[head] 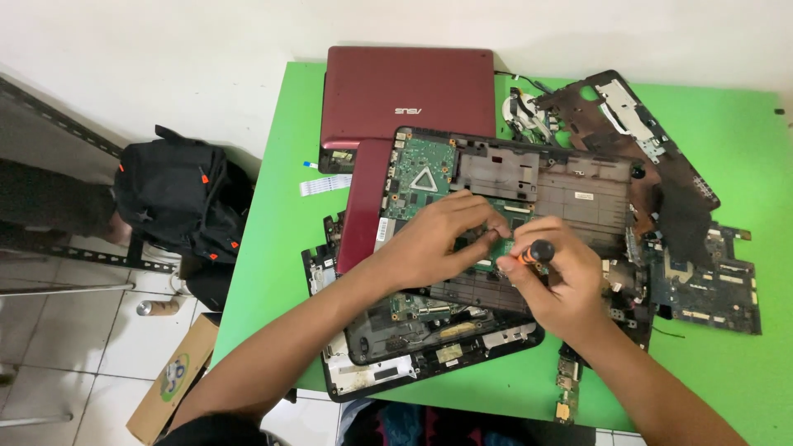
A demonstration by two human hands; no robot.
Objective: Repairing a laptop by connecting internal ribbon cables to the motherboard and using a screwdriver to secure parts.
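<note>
2 bare hands work over an opened laptop base in the middle of a green surface. Far left, off the surface, a black backpack with small orange tabs sits on the tiled floor, and below it lies a brown cardboard box bearing a round green and white label. Near the surface's left edge lies a pale flat ribbon cable. A dark red laptop lid lies flat at the far edge, a small silver logo at its centre. In front of it the opened base shows a green circuit board with a white triangle mark, and a narrow white rectangular sticker sits on the red strip at its left side. Another small white label sits on the dark inner frame. The left hand rests on the boards, fingers curled and pressed down near the middle; I cannot tell whether it holds anything. Just beside it, the right hand is closed around a small screwdriver with a black and orange handle, tip down at the board. Under the base lies a black bottom cover. To the right lie a dark brown laptop frame and a separate dark circuit board.
</note>
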